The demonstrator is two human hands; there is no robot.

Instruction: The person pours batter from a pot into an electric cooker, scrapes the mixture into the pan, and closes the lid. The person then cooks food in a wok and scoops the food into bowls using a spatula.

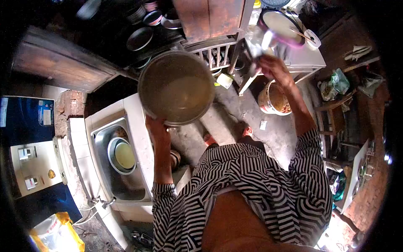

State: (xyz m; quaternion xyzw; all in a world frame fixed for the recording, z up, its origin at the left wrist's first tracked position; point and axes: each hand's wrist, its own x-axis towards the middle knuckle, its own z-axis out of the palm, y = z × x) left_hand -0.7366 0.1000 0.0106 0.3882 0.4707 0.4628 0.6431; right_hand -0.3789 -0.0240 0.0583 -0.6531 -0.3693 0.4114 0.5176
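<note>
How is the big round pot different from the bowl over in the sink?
The pot looks clearly larger than the bowl. The pot is held up in the left hand, while the bowl sits in the sink. The pot's inside looks dull grey-brown; the bowl is silvery, with something pale in it. Both are round and open.

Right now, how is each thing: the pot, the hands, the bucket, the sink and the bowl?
Big pot, held up
Left hand, gripping pot's edge
Right hand, raised, blurred, grip unclear
Bucket, open, on floor, something inside
Sink, bowl inside
Bowl, sitting in sink
</note>
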